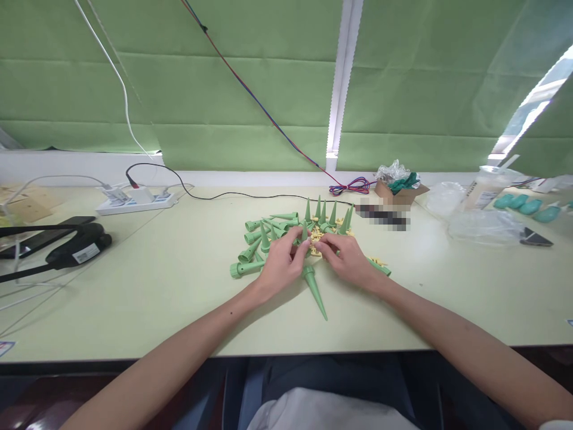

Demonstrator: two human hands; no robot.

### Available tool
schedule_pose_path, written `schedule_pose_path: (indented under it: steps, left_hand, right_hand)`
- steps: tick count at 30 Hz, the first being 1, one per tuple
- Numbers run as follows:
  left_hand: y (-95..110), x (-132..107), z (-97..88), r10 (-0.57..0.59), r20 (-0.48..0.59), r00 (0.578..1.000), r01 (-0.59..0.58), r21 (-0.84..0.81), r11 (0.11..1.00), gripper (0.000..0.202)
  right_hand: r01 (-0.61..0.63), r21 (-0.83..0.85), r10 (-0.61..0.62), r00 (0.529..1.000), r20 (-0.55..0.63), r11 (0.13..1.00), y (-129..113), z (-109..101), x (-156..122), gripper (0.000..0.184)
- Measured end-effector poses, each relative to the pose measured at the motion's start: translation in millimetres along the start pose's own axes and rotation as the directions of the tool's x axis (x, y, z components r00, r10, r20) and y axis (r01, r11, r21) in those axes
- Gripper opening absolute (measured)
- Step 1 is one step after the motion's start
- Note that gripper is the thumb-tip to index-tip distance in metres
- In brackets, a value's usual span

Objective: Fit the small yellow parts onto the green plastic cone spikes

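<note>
Pinched between the thumb and fingers of my left hand (282,263) is a green plastic watering spike (305,230), its tip upward. My right hand (347,257) meets it from the other side, fingertips pressed together; what they hold is too small to make out. Small yellow plastic pieces (316,251) lie in a heap under and behind the fingertips. One loose green spike (317,292) lies in front of my hands, pointing toward me. More green spikes (253,236) lie to the left, and several upright spikes (333,214) stand behind the heap.
At the back left are a white power strip (136,203) and a black strapped device (80,245). A blurred dark object (380,216) lies behind my right hand. Farther right are a cardboard box (400,194), a plastic cup (486,188), teal pieces (530,206) and a phone-like dark object (536,237).
</note>
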State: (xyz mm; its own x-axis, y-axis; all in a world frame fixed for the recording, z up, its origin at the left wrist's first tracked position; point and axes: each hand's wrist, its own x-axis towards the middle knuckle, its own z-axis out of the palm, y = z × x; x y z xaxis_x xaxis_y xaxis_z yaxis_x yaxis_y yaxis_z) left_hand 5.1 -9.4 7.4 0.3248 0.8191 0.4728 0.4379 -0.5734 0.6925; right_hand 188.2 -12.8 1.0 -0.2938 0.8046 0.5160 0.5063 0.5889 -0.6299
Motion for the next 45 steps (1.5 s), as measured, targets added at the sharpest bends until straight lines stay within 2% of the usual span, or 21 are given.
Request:
schedule_pose_path:
  steps: [12,17,20,24,30,37,45]
  left_hand:
    - [-0.5,0.0,1.5,0.032,0.016,0.999,-0.032,0.007,0.999,0.017]
    - [1.1,0.8,0.8,0.027,0.011,1.000,-0.027,0.013,1.000,0.017]
    - [2.7,1.9,-1.1,0.018,-0.013,1.000,-0.018,0.002,1.000,0.017]
    - [3.2,2.8,-2.8,-0.007,-0.055,0.998,0.006,-0.010,1.000,0.018]
    - [0.4,1.9,-0.8,-0.002,-0.041,0.999,0.002,-0.001,1.000,0.017]
    - [0.0,1.5,-0.8,-0.005,-0.020,1.000,0.005,0.006,1.000,0.015]
    - [0.7,0.9,-0.5,-0.011,-0.005,1.000,0.011,0.029,1.000,0.014]
  right_hand:
    - [-0.051,-0.003,0.051,0.997,0.061,0.999,2.9,-0.2,-0.4,0.052]
    - [-0.057,-0.019,0.059,0.995,0.075,0.998,1.7,-1.8,0.4,0.052]
    - [-0.052,-0.035,0.054,0.997,0.060,0.998,-0.8,-2.9,0.8,0.047]
    - [-0.031,0.036,0.031,1.000,0.004,0.999,-2.8,-3.3,0.3,0.019]
    - [0.030,0.036,-0.030,0.999,-0.010,0.999,1.3,-2.2,-0.7,0.010]
    - [0.026,0.031,-0.026,1.000,-0.007,0.999,2.1,-1.0,0.0,0.007]
    - [0.006,0.030,-0.007,0.999,0.033,1.000,1.0,-1.4,0.2,0.014]
